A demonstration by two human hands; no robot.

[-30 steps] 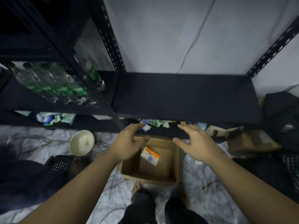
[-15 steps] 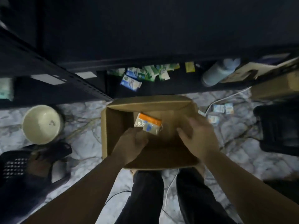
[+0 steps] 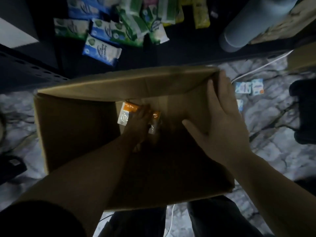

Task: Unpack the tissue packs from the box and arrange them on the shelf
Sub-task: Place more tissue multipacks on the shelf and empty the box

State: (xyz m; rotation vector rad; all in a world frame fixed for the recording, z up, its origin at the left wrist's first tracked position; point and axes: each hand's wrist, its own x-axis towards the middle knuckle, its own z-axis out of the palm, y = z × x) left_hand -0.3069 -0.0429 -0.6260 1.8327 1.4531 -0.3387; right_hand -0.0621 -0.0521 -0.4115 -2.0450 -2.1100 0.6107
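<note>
Left hand (image 3: pixel 140 120) reaches deep into the cardboard box (image 3: pixel 77 124), gripping an orange-banded tissue pack (image 3: pixel 125 112); right hand (image 3: pixel 222 117) rests open-fingered against the box's right wall.

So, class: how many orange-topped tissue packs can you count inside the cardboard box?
1 that shows plainly: an orange-topped tissue pack at the bottom of the cardboard box, near its far wall, under the left hand. The hand and the dark may hide more.
</note>
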